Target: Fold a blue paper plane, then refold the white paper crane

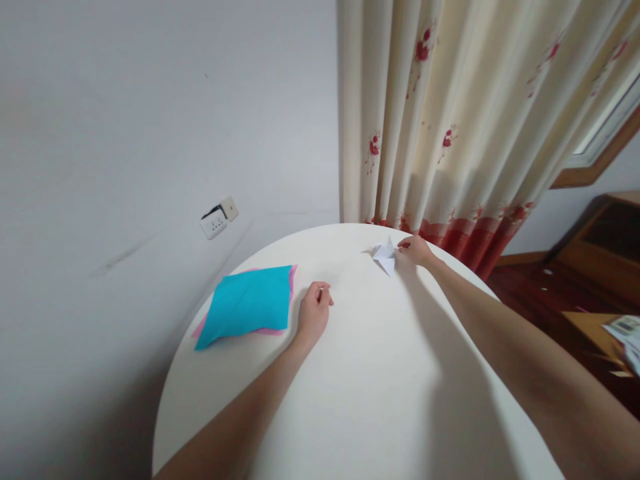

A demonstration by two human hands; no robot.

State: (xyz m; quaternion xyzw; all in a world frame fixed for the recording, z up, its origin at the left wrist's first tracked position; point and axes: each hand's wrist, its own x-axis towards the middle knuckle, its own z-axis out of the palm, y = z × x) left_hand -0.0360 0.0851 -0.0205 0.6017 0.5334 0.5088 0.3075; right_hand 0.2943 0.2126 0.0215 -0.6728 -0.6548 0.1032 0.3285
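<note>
A folded white paper crane (385, 256) stands on the far part of the white round table (360, 387). My right hand (414, 251) is just to its right, fingers bent and slightly apart, the tips at the crane's edge. Whether they touch the paper is hard to tell. Closer in, my left hand (315, 307) rests on the table with loosely curled fingers and a gap by the thumb; nothing shows in it. To its left lies a stack of coloured paper, a blue sheet (250, 300) over a pink sheet (293, 283) that peeks out at the edges.
A pale wall (150, 133) with a socket (215, 224) rises behind the table on the left. A cream and red flowered curtain (425, 133) hangs beyond the far edge. At right, a wooden surface (590, 327) with papers stands over a dark red floor.
</note>
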